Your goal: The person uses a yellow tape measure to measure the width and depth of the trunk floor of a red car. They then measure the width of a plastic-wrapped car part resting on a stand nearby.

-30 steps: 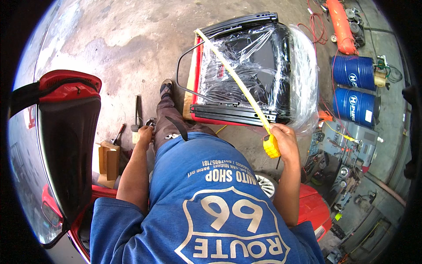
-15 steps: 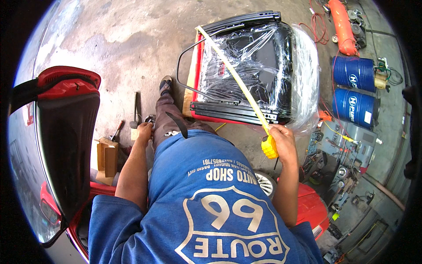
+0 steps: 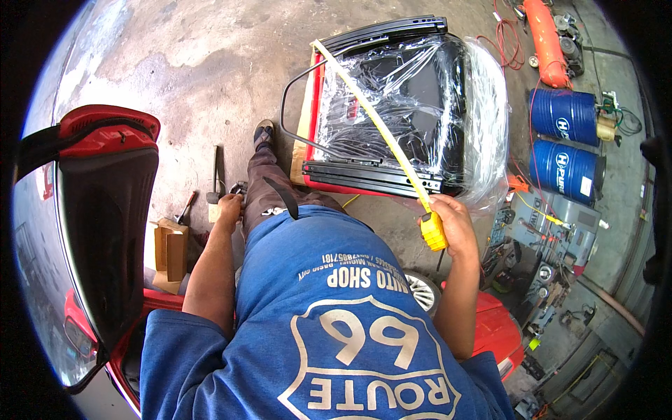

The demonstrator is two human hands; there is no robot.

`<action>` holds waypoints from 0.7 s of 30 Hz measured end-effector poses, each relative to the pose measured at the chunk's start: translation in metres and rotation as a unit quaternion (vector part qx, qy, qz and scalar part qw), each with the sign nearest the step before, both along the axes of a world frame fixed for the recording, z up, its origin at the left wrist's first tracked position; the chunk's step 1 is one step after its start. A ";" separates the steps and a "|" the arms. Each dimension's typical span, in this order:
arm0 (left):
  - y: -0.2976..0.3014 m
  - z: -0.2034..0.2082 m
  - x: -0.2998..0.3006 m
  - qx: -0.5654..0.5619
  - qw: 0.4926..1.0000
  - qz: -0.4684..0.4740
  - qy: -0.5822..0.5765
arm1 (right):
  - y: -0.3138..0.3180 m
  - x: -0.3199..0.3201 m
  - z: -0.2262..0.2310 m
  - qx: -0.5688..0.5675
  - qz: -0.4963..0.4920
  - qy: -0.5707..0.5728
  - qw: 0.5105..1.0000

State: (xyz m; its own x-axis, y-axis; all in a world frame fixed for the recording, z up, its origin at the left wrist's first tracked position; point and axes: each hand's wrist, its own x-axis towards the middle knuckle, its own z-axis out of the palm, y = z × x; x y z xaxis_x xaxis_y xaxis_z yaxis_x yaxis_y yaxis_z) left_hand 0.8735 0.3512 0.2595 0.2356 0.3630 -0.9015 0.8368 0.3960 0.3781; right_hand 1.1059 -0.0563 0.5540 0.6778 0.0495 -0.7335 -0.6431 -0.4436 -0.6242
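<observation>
My right hand point(image 3: 453, 222) is closed around a yellow tape measure point(image 3: 433, 234). The tape's pale yellow blade point(image 3: 371, 115) stretches diagonally over a plastic-wrapped car seat point(image 3: 413, 91) to its far left corner. Black metal rails point(image 3: 371, 173) run along the seat's near and far sides, and a bent black bar point(image 3: 283, 105) sticks out to the left. By my left thigh, my left hand point(image 3: 229, 207) has its fingers curled in beside a small dark metal object point(image 3: 239, 187); I cannot make out whether it grips that.
A hammer point(image 3: 218, 171) and an opened cardboard box point(image 3: 170, 253) lie on the concrete at left, near a raised red car panel point(image 3: 108, 210). Blue drums point(image 3: 563, 117), an orange tank point(image 3: 544, 42) and a grey toolbox point(image 3: 549, 224) stand at right. Behind me is a red car part point(image 3: 493, 329).
My right hand and the tape measure have shifted very slightly to the right, and the case has tilted a little. The blade's far end and my left hand stay in place.
</observation>
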 end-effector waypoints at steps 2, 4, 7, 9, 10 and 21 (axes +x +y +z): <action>0.000 0.002 0.001 0.004 1.000 -0.003 -0.001 | 0.001 0.001 0.002 0.005 -0.001 0.007 1.000; -0.001 0.004 0.003 0.010 1.000 -0.010 0.013 | 0.000 0.002 0.002 0.008 0.002 0.009 1.000; -0.002 0.001 0.001 0.037 0.998 -0.040 0.012 | -0.001 0.002 0.001 0.013 0.017 0.010 1.000; 0.000 -0.005 -0.003 0.018 0.999 -0.030 0.001 | -0.003 0.003 0.001 0.017 0.024 0.005 1.000; 0.002 -0.009 -0.006 0.010 0.999 -0.032 -0.001 | -0.003 0.002 -0.001 0.020 0.026 0.002 0.999; -0.036 0.073 0.125 0.116 0.920 -0.287 -0.242 | 0.001 -0.001 0.000 -0.007 0.003 -0.007 1.000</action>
State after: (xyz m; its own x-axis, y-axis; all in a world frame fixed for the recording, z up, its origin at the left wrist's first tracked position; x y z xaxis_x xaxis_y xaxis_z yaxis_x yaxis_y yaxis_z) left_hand 0.9988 0.3149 0.3330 0.8019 0.2230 -0.5543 0.5939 -0.1964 0.7802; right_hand 1.1047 -0.0550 0.5541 0.6883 0.0427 -0.7242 -0.6313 -0.4567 -0.6269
